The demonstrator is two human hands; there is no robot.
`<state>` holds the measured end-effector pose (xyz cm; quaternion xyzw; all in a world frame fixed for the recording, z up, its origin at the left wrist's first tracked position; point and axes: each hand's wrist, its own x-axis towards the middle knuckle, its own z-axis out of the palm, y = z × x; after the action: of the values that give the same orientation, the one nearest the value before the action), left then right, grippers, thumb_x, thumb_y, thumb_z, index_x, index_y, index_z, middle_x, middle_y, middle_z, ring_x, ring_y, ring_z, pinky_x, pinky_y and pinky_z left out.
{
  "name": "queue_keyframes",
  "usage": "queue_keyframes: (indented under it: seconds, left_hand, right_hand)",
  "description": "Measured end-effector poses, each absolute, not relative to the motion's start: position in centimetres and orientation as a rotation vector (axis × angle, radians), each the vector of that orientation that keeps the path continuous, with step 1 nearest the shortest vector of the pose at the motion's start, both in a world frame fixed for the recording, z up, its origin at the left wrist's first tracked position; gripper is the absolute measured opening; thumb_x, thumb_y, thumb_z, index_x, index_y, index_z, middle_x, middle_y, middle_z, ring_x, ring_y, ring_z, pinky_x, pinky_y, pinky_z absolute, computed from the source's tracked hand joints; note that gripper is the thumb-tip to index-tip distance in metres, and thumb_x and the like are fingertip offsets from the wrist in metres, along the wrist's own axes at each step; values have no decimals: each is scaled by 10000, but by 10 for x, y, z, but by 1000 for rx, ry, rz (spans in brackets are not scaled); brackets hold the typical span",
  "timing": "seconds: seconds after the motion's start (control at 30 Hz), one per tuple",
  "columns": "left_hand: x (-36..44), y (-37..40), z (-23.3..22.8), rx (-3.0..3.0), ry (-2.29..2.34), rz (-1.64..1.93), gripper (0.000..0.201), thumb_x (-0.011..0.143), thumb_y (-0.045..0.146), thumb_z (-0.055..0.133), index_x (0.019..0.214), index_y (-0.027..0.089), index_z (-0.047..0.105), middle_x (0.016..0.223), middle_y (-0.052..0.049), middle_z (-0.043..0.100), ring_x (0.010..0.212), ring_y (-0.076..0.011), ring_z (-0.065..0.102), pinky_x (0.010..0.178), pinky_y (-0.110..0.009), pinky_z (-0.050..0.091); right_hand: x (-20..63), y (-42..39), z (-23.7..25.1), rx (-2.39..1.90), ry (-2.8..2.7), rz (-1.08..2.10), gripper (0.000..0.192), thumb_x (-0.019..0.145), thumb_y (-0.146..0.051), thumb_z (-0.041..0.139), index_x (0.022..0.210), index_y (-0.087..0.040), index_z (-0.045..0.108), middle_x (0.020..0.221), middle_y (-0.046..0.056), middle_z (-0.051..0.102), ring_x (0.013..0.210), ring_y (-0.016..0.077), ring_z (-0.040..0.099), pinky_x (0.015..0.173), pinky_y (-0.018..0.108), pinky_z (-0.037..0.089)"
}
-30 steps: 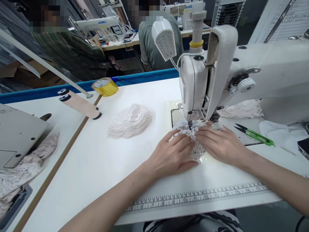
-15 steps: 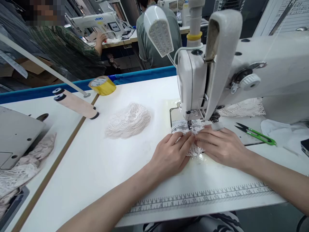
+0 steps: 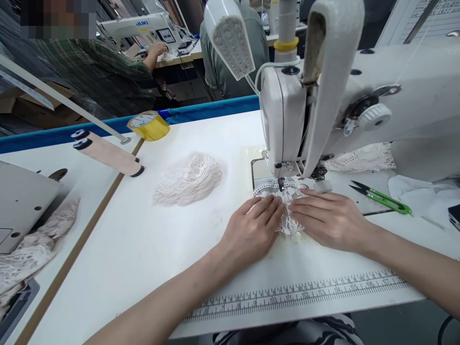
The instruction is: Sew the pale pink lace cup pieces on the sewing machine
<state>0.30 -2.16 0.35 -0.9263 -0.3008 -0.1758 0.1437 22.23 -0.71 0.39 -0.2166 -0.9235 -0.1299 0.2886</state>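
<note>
A piece of white lace [image 3: 287, 221] lies under the presser foot [image 3: 281, 184] of a white sewing machine [image 3: 287, 115]. My left hand [image 3: 253, 223] rests on the lace's left side, fingers laid out and pressing down, thumb hidden. On the right side, my right hand [image 3: 328, 218] lies with its fingers stretched flat over the lace. A narrow strip of lace shows between the two sets of fingertips, just in front of the needle. To the left, a stack of lace pieces [image 3: 190, 179] sits on the white table [image 3: 172, 244].
Green thread snips [image 3: 386, 199] and white cloth [image 3: 413, 191] lie at right. More lace [image 3: 362, 158] is behind the machine. Thread cones [image 3: 108, 153] and yellow tape [image 3: 149, 125] stand at left. A printed ruler [image 3: 305, 292] runs along the front edge. Two people sit beyond.
My fingertips have moved slightly apart, with the left hand shifting a little left, so more lace shows between them. The lace lies flatter. The view has tilted slightly.
</note>
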Motion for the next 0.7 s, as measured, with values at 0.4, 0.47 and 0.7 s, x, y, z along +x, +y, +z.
queue_keyframes:
  seconds: [0.4,0.47,0.7]
  left_hand:
    - [2,-11,4,-2678,-898,-520,311,903,164,460,1169,112,614,1202,-94,641,1124,-225,600,957,-416,489]
    - [0,-12,5,-2691,-855,-539,303,905,152,463,1166,121,614,1186,-83,651,1117,-218,607,981,-434,475]
    - [-2,-11,3,-2703,-860,-620,294,897,121,466,1146,139,621,1128,-73,681,1062,-202,639,1090,-537,356]
  right_hand:
    - [222,-1,2,-612,-2480,-411,166,857,-69,563,944,-136,688,993,38,721,919,165,664,797,320,555]
    - [222,-2,1,-611,-2489,-409,173,854,-66,571,971,-123,684,1012,43,717,948,170,657,840,330,544]
    - [222,-2,-3,-634,-2501,-420,175,859,-64,570,989,-109,679,1046,50,708,983,181,643,846,342,532]
